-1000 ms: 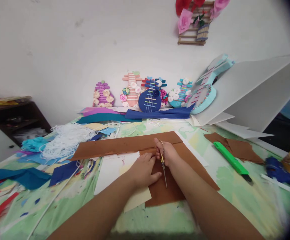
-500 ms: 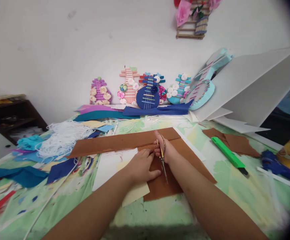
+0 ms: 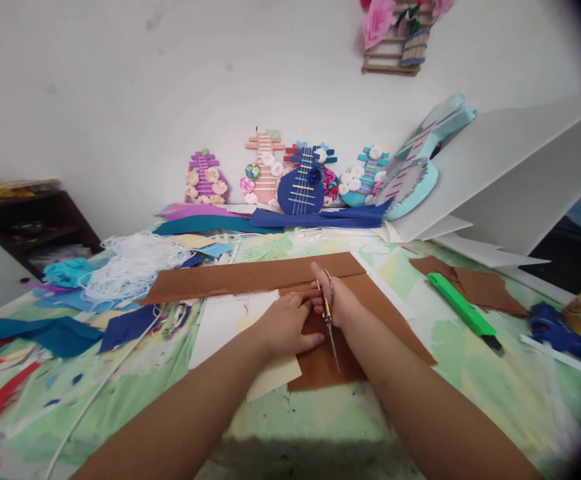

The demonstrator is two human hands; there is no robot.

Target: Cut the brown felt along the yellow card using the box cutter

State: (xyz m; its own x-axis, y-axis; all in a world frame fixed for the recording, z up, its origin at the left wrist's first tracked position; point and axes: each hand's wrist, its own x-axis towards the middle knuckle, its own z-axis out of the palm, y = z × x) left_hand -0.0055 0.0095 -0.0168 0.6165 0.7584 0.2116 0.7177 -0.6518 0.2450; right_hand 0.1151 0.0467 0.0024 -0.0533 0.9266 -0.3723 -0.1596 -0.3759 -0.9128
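My right hand (image 3: 337, 301) grips small gold-handled scissors (image 3: 329, 320), whose blades point back toward me over a brown sheet (image 3: 370, 310). My left hand (image 3: 286, 327) lies flat, fingers spread, pressing on a cream paper piece (image 3: 275, 377) and the brown sheet's left edge, just left of the scissors. A long brown strip (image 3: 250, 279) runs leftward from beyond my hands. White paper (image 3: 220, 323) lies under my left wrist.
A green utility knife (image 3: 463, 312) lies on a brown scrap (image 3: 480, 288) at the right, near a blue glue gun (image 3: 565, 330). White cord (image 3: 130, 267) and blue scraps are piled at left. Paper guitars (image 3: 300, 183) and white boards (image 3: 515, 170) lean on the wall.
The view has shifted slightly; both hands stay in the same place on the brown sheet, and the scissors have barely moved.
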